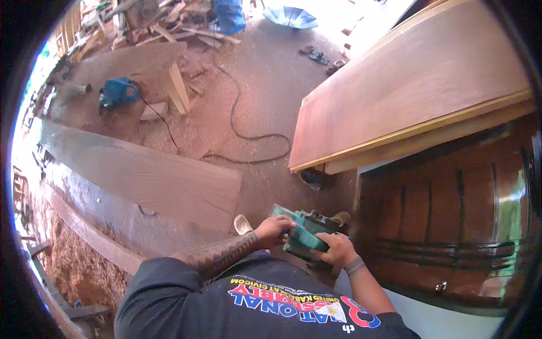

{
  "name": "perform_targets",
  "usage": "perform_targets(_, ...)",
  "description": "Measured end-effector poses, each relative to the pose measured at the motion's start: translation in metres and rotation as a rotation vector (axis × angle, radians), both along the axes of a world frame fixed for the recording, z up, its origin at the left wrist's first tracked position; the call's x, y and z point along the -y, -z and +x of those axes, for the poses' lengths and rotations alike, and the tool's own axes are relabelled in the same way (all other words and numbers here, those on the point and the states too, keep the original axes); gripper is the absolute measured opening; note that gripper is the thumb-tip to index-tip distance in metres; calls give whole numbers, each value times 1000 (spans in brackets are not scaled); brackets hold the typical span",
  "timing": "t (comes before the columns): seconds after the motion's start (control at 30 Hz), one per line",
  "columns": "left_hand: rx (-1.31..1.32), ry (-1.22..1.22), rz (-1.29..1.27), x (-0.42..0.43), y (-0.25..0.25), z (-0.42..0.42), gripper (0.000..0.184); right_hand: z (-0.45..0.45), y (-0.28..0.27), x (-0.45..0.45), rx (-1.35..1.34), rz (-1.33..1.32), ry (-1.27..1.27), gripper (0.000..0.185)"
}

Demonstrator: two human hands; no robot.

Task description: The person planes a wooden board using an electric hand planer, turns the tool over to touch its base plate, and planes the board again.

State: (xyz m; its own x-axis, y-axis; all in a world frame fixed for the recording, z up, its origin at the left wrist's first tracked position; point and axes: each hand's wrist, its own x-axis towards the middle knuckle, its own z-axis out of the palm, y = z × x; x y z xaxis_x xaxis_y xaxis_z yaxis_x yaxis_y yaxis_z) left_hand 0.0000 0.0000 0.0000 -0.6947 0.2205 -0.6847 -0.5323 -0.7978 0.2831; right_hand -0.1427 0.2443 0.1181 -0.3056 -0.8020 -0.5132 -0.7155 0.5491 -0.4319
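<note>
A green and black power tool (pixel 307 229), boxy like a belt sander, is held close in front of my torso. My right hand (pixel 336 250) wraps round its near right part. At the tool's left side is my left hand (pixel 274 230), its fingers curled in against the green body. A small dark blue bit shows by those fingertips, too small to name. The tool's underside is hidden.
A long wooden board (pixel 152 169) lies at the left. A large wooden panel (pixel 412 85) rises at the right, above a glossy dark door (pixel 446 226). A blue power tool (pixel 118 92), a cord (pixel 234 107) and scrap wood (pixel 178 87) lie on the dusty floor.
</note>
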Motion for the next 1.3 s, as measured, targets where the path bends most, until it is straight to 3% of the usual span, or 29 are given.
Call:
perform_targets(0.07, 60, -102, 6, -46, -19, 9, 19, 9, -7, -38, 17, -75, 66, 72)
perform_targets(0.1, 47, -119, -131, 26, 28, -23, 19, -23, 82, 25, 61, -168, 122, 70)
perform_targets(0.17, 39, -170, -126, -13, 32, -24, 19, -27, 99, -1, 133, -70, 213, 65)
perform_targets(0.3, 28, -105, -547, 5, 44, -41, 16, -54, 160, 33, 187, 7, 112, 62)
perform_targets(0.33, 22, -72, -649, 0, 42, -45, 21, -57, 154, 41, 178, 98, 111, 63)
perform_targets(0.4, 86, -88, -699, -14, 75, -58, 22, -74, 201, 31, 283, 51, 91, 64)
perform_targets(0.47, 85, -102, -1004, -13, 140, -69, 24, -87, 309, 38, 278, -138, -4, 64)
perform_targets(0.57, 27, -88, -1207, -20, 231, -57, 30, -85, 383, 59, 434, -111, -51, 67)
perform_targets(0.7, 137, 34, -1453, -13, 292, -63, 29, -72, 493, 74, 147, -96, -94, 69)
perform_targets(0.73, 218, 44, -1438, -14, 319, -59, 27, -66, 518, 75, 299, -143, -5, 73)
perform_targets(0.77, 184, 123, -1577, -17, 339, -55, 25, -57, 538, 79, 465, -164, 105, 76)
perform_targets(0.87, -97, 468, -1988, -13, 360, -51, 22, -31, 588, 68, 683, -142, 239, 88)
perform_targets(0.9, 68, 391, -1749, -3, 346, -64, 23, -37, 578, 68, 709, -88, 290, 92)
perform_targets(0.97, 368, 212, -1324, 2, 334, -84, 25, -36, 556, 67, 643, -143, 289, 81)
perform_targets(1.0, 396, 261, -1251, -2, 331, -86, 25, -39, 547, 69, 602, -185, 273, 76)
perform_targets(1.1, 432, 368, -1143, -33, 357, -92, 28, -59, 544, 64, 839, 42, 336, 58)
perform_targets(1.2, 362, 493, -1143, -42, 355, -94, 30, -56, 546, 53, 1017, 175, 421, 54)
perform_targets(1.3, 311, 566, -1192, -50, 361, -111, 31, -52, 568, 36, 986, 115, 401, 49)
